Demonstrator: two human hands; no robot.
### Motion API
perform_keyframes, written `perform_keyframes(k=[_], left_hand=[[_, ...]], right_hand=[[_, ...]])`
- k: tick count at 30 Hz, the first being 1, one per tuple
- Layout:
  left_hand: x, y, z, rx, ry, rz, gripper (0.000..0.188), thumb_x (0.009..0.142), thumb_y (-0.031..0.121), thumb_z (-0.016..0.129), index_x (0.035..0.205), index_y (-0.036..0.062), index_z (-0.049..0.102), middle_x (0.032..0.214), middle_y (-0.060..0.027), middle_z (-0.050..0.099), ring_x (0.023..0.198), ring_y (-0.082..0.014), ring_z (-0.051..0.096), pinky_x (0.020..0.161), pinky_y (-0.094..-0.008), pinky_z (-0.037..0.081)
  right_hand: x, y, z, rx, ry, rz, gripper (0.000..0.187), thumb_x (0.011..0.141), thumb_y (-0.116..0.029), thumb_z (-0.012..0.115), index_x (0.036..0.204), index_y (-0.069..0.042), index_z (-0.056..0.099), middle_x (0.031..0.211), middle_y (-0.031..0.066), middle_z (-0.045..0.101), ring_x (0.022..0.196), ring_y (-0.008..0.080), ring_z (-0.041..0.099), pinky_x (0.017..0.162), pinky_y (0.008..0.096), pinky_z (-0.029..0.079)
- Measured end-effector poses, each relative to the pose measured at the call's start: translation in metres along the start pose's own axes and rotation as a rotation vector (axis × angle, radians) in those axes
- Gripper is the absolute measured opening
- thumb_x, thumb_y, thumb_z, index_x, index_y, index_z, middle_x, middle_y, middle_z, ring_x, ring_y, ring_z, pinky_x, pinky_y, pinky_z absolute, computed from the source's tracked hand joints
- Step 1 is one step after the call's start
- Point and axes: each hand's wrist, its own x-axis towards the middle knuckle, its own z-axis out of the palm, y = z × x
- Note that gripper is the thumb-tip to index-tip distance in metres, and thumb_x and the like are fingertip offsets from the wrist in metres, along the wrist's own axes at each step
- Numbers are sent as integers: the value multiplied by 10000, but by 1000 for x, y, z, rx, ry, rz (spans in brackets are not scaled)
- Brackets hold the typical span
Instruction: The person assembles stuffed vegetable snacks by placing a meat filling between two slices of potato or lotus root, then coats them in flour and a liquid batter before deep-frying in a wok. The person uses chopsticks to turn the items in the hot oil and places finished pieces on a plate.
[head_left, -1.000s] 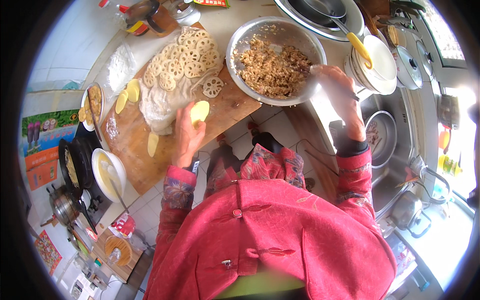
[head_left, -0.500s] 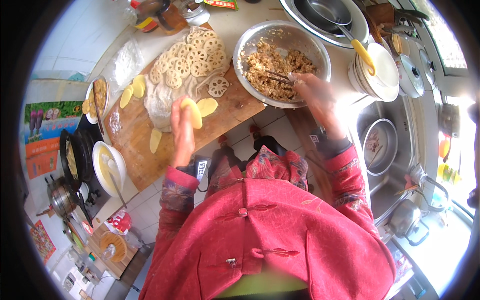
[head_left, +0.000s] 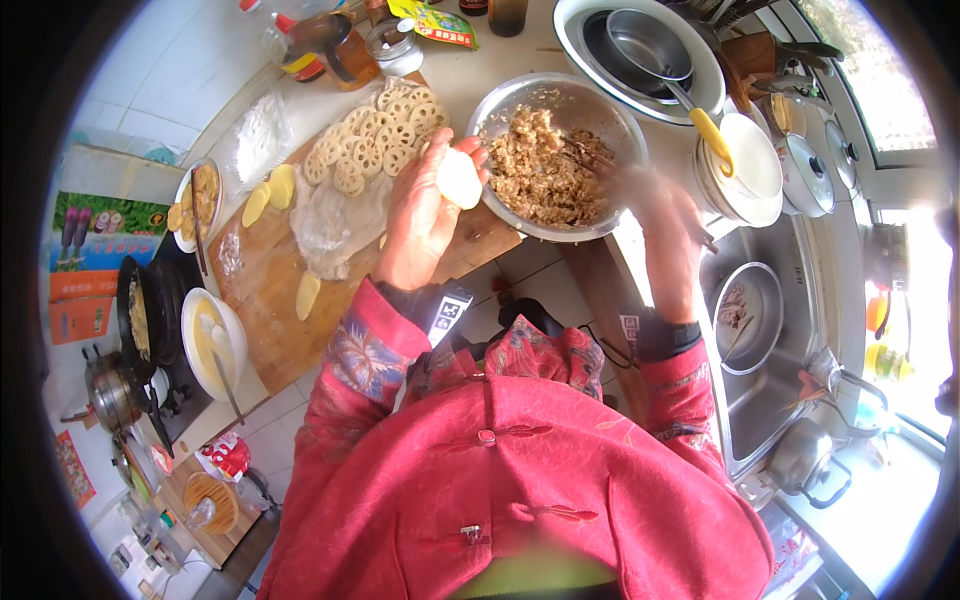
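Observation:
My left hand [head_left: 412, 222] is turned palm up at the near-left rim of a steel mixing bowl [head_left: 628, 112], its fingers curled round a pale potato slice [head_left: 459, 180]. My right hand [head_left: 665, 215], smeared by motion, grips dark chopsticks [head_left: 588, 156] at the bowl's right side. Their tips reach into brown minced filling [head_left: 548, 180]. Left of the bowl, lotus root slices [head_left: 368, 145] lie on a whitish cloth [head_left: 338, 228] over a wooden cutting board [head_left: 262, 312]. More yellow potato slices [head_left: 256, 203] rest at the board's left edge, another [head_left: 308, 296] nearer me.
A white bowl of yellow batter [head_left: 238, 335] and a plate of fried pieces [head_left: 213, 192] stand at left, beside a black pan [head_left: 130, 320]. Bottles, a jar [head_left: 395, 48] and a basin [head_left: 715, 90] are behind. Stacked bowls [head_left: 745, 190] and a sink [head_left: 790, 340] are at right.
My left hand has risen with the slice from above the board to the bowl's rim, palm now up. My right hand has shifted right and slightly nearer me, chopsticks still in it.

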Motion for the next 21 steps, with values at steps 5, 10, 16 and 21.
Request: perform_keyframes(k=[5,10,16,21], left_hand=[[20,-8,35,-280,16,-267,391,1011,322,418,1175,-32,453,1186,-256,547,1176,-440,512,1018,-565,411],[29,-15,68,-284,-235,-270,454,1026,257,325,1322,-83,380,1329,-282,479,1239,-419,475,1068,-549,366],[36,-25,73,-223,-186,-215,429,1022,194,317,1341,-88,375,1335,-239,499,1275,-370,464,1091,-468,373],[52,-33,41,-350,-121,-215,422,1025,178,309,1345,-88,378,1342,-224,499,1296,-364,440,1090,-453,375]], right_hand=[[-35,-37,9,-401,31,-265,212,931,-24,561,1114,68,617,1177,178,637,1022,242,646,913,366,517],[-43,-39,13,-822,-441,-638,286,757,45,644,1042,31,661,1176,190,633,1144,341,590,923,410,516],[-39,-39,-1,-998,-572,-714,321,719,18,654,1040,30,661,1197,187,623,1190,366,562,953,424,504],[-45,-52,-12,-540,-204,-519,247,798,95,631,1025,6,669,1168,208,641,1016,261,658,833,326,541]])
